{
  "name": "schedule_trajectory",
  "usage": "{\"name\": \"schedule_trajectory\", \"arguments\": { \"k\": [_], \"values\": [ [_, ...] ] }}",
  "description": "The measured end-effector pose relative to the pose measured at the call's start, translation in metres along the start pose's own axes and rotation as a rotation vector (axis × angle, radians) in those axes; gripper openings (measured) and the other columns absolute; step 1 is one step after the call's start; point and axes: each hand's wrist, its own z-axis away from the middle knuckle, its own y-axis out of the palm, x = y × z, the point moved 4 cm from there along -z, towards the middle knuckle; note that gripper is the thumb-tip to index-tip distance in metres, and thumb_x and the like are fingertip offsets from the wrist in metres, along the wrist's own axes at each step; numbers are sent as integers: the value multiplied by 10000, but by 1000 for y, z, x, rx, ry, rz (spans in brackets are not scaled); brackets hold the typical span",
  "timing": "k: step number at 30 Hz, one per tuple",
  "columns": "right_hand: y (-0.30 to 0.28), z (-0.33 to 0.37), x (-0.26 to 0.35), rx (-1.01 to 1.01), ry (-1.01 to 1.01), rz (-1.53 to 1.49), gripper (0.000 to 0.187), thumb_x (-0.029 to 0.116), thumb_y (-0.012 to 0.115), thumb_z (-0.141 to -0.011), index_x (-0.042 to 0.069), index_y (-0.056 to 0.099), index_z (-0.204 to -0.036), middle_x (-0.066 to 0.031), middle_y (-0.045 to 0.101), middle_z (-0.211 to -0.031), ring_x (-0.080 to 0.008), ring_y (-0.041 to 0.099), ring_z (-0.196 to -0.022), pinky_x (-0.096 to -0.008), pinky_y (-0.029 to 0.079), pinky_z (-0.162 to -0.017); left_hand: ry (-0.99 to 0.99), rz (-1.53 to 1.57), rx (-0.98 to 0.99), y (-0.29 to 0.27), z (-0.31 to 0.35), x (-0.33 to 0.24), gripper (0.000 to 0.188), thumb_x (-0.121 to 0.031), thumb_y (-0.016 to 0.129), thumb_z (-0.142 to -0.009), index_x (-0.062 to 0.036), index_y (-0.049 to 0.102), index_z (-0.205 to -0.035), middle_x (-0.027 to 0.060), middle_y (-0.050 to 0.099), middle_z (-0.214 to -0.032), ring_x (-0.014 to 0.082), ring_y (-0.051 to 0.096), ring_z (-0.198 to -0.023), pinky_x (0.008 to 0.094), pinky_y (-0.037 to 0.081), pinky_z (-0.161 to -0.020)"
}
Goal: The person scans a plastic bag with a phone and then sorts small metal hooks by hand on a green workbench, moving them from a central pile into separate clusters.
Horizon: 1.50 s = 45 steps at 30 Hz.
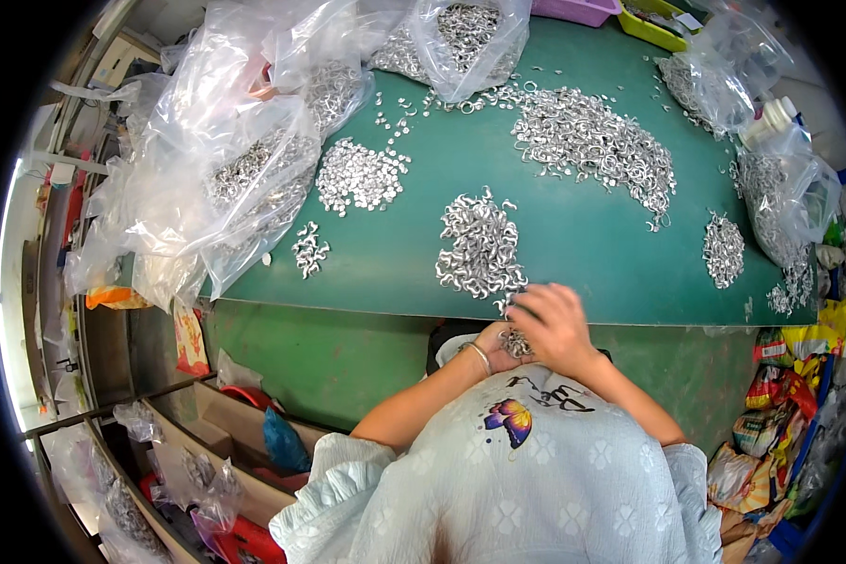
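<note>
My left hand (494, 340) is cupped below the table's front edge and holds a handful of small silver curved metal pieces (515, 343). Above it, my right hand (556, 327) bends over the edge; its fingers are smeared by motion, and whether they pinch a piece is hidden. Just beyond both hands lies a heap of silver hook-shaped metal pieces (481, 246), its near tip trailing down to the edge. Left of that heap are a pile of small rounded silver pieces (359, 176) and a little cluster of curved ones (309, 250).
A wide heap of silver rings (597, 141) spreads over the green table (395, 273), with a smaller pile (724, 250) at right. Clear plastic bags (244, 179) of metal parts crowd the left, back and right. Purple (578, 7) and yellow trays (653, 23) stand behind.
</note>
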Motion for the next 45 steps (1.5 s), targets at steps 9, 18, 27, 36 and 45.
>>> {"name": "schedule_trajectory", "arguments": {
  "k": [9, 18, 27, 36, 45],
  "values": [
    [0, -9, -14, -90, 245, 73, 181, 120, 756, -699, 78, 648, -839, -30, 574, -880, -231, 523, -864, -390, 330, -788, 6, -79, -217, 10, 0, 0, 330, -147, 468, -935, 75, 558, -1162, 221, 609, -1172, 332, 605, -1090, 519, 454, -1003],
    [-42, -31, -59, -190, 268, 122, 204, 14, 670, -751, 29, 627, -950, -123, 599, -952, -307, 556, -929, -409, 426, -826, 4, -177, -400, 37, 5, 2, 376, -156, 472, -957, 108, 493, -1224, 259, 553, -1248, 388, 559, -1155, 535, 427, -1029],
    [5, -2, -9, 239, -112, -73, 328, 98, 588, -801, -9, 606, -1110, -140, 563, -1254, -323, 501, -1237, -479, 395, -1038, 84, -177, -666, 41, 19, -5, 344, -287, 479, -947, -77, 549, -1210, 145, 644, -1135, 305, 645, -1020, 553, 513, -901],
    [-15, 33, 1, 240, -131, -453, 242, 41, 587, -824, -18, 627, -1055, -141, 609, -1172, -314, 566, -1169, -465, 447, -1021, -62, 27, -127, -9, 14, -8, 239, -221, 516, -927, -20, 610, -1018, 147, 660, -970, 280, 646, -943, 499, 527, -841],
    [-27, 55, -20, -374, 227, -423, 234, -78, 573, -809, -37, 646, -1027, -145, 623, -1045, -240, 641, -856, -336, 547, -764, 16, -258, -368, 32, 20, -2, 246, -204, 552, -941, 26, 624, -993, 205, 657, -1063, 322, 624, -1045, 442, 482, -967]
  ]
}}
